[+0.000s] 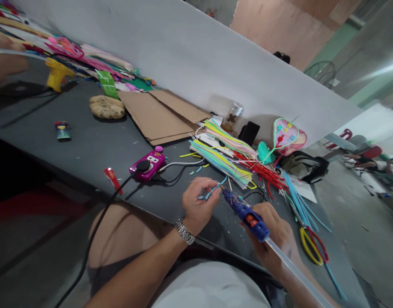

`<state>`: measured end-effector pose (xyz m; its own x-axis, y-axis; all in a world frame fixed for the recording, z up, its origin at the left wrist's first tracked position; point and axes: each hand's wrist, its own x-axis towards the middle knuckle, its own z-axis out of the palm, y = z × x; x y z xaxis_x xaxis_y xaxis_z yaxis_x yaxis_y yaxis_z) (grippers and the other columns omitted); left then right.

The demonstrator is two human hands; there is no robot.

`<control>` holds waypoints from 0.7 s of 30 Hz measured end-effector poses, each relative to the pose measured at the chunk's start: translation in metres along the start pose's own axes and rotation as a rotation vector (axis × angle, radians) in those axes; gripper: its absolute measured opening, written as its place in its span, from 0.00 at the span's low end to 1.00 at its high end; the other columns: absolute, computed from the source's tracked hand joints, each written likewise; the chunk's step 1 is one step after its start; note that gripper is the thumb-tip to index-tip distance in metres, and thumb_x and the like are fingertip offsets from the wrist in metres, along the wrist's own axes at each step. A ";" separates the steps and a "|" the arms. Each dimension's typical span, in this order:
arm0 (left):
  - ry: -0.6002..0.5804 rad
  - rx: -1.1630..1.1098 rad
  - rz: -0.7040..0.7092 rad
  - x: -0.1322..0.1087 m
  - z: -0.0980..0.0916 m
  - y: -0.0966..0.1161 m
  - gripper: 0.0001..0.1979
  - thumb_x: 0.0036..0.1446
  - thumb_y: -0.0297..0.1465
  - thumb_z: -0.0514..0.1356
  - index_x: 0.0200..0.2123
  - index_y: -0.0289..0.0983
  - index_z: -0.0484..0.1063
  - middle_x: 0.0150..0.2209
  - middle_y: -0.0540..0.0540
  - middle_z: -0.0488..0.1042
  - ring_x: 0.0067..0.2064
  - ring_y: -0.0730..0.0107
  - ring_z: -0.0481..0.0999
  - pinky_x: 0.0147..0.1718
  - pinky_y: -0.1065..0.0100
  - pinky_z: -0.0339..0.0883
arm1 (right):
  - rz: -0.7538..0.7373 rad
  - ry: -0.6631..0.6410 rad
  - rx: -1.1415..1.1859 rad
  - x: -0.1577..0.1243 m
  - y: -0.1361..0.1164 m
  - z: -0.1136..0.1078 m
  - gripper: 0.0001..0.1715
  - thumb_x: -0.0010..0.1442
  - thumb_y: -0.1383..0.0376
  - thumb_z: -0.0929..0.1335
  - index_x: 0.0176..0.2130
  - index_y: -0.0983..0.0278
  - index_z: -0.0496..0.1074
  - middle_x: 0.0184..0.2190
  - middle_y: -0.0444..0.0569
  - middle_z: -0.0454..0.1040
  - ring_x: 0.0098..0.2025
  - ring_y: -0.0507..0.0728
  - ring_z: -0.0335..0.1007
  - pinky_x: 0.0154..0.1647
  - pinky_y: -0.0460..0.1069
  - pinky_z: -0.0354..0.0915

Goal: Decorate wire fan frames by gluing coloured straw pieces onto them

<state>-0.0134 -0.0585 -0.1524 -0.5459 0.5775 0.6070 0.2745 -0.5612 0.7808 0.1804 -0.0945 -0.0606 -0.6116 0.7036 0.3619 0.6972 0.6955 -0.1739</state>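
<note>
Between the fingertips of my left hand (pixel 198 203) is a bent light-blue pipe cleaner (pixel 212 193). My right hand (pixel 273 233) is wrapped around a dark blue hot glue gun (pixel 244 212), and a long clear glue stick (pixel 293 267) sticks out of its back end. The gun's nozzle points at the blue pipe cleaner, close to my left fingertips; whether they touch I cannot tell. Just beyond my hands lie bundles of yellow and light-blue pipe cleaners (pixel 220 162) and red pipe cleaners (pixel 263 171).
A purple power adapter (pixel 148 166) with a black cable sits left of my hands. Scissors (pixel 312 248) lie at the right. Cardboard sheets (pixel 164 115), a phone (pixel 249 133) and a pink fan-shaped craft (pixel 284 134) are farther back. Another person's hand (pixel 7 62) is near a yellow glue gun (pixel 58 75).
</note>
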 end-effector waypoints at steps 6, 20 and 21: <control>-0.001 0.023 -0.023 -0.001 0.000 0.000 0.01 0.56 0.30 0.66 0.33 0.39 0.77 0.32 0.49 0.79 0.32 0.70 0.76 0.32 0.69 0.70 | -0.002 -0.009 0.002 -0.002 -0.001 -0.002 0.01 0.67 0.67 0.65 0.41 0.62 0.66 0.35 0.48 0.71 0.31 0.52 0.70 0.30 0.46 0.62; -0.013 -0.013 -0.010 -0.001 -0.002 0.001 0.01 0.57 0.28 0.66 0.34 0.39 0.77 0.32 0.49 0.79 0.31 0.72 0.75 0.32 0.70 0.69 | 0.213 -0.007 0.233 0.003 -0.004 -0.008 0.12 0.69 0.59 0.66 0.33 0.61 0.66 0.27 0.44 0.68 0.26 0.52 0.65 0.27 0.46 0.61; -0.017 -0.022 -0.003 -0.001 -0.002 0.001 0.02 0.57 0.27 0.66 0.34 0.39 0.77 0.32 0.49 0.79 0.31 0.72 0.75 0.32 0.70 0.69 | 0.261 -0.007 0.270 0.004 -0.004 -0.008 0.13 0.68 0.58 0.66 0.32 0.61 0.66 0.26 0.44 0.68 0.25 0.52 0.65 0.26 0.46 0.62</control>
<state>-0.0136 -0.0609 -0.1525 -0.5331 0.5888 0.6076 0.2554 -0.5727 0.7790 0.1784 -0.0958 -0.0514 -0.4294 0.8628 0.2668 0.7069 0.5050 -0.4953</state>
